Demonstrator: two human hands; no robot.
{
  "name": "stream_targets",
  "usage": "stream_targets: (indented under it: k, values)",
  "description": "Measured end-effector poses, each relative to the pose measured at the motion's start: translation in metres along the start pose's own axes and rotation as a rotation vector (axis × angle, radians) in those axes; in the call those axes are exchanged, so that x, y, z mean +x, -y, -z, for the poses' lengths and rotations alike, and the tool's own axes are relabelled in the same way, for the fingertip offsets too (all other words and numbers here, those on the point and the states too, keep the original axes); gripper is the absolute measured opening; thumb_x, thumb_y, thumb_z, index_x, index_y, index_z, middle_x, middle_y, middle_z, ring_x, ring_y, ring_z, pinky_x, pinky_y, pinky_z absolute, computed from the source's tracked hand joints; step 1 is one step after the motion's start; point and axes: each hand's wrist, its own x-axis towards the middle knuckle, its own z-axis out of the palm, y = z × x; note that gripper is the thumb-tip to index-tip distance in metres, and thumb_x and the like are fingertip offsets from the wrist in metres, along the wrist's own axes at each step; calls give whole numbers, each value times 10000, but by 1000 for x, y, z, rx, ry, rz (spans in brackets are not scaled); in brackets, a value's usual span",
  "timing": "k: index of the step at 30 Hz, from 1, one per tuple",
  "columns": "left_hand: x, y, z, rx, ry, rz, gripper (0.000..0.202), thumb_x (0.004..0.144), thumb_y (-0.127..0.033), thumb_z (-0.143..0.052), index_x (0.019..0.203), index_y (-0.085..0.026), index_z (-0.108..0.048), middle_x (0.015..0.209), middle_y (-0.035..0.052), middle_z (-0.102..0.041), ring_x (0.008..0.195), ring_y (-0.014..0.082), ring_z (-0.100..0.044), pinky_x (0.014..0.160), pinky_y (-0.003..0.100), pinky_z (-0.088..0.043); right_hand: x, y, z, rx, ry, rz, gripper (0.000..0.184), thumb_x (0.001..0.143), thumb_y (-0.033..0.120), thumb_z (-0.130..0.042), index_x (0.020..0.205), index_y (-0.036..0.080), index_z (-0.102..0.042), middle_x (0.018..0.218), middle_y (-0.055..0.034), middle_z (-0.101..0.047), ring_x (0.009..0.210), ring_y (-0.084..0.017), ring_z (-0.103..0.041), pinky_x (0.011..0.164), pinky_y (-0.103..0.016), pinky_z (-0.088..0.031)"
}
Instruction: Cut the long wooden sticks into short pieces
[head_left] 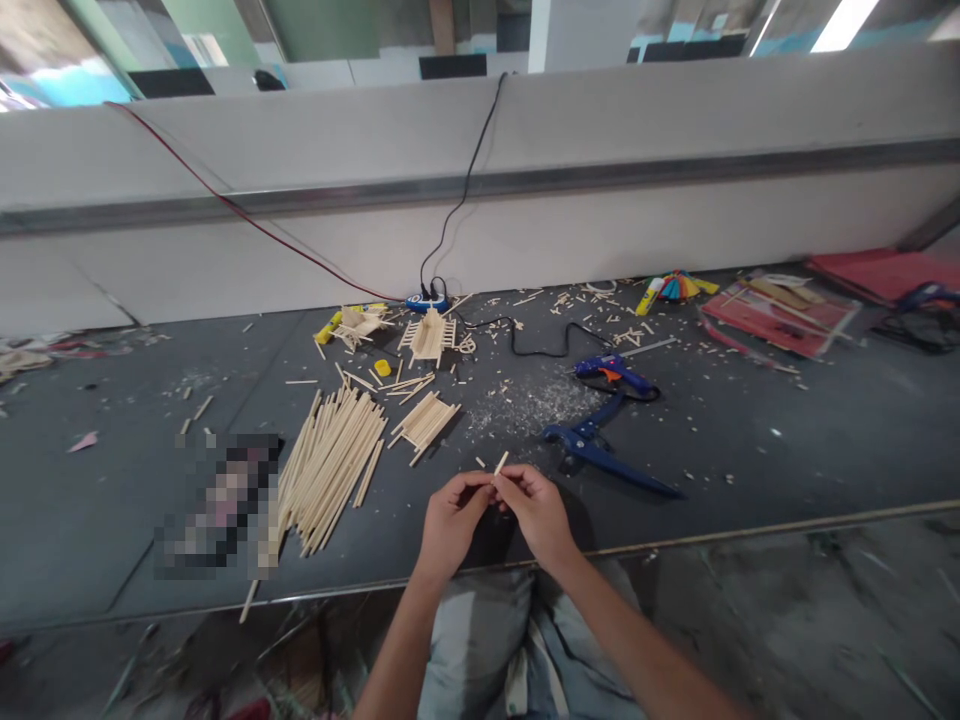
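Low in the middle of the frame, left hand (pixel 450 520) and right hand (pixel 536 512) pinch one short wooden stick (pixel 500 463) together, the stick pile (pixel 330 468) lying to its left.

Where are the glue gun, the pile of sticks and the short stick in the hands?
glue gun (pixel 609 371): head view, body.
pile of sticks (pixel 330 468): head view, middle.
short stick (pixel 501 462): head view, free end.

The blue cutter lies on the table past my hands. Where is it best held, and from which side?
Probably by its two handles, from the right: the blue cutter lies flat with handles spread toward the right and its head to the left. The left hand and right hand pinch a short stick.
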Motion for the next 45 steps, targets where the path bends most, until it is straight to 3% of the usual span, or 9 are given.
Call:
stream_targets:
  k: [45]
  values:
    - [6, 1, -5, -7, 67, -41, 141, 749, -255, -583, 829, -168, -660, 809, 24, -665, 743, 137, -604, 715, 241, -482, 0, -7, 6, 40, -28, 37, 215, 747, 369, -591, 834, 172, -599, 726, -20, -626, 639, -138, -552, 594, -265, -445]
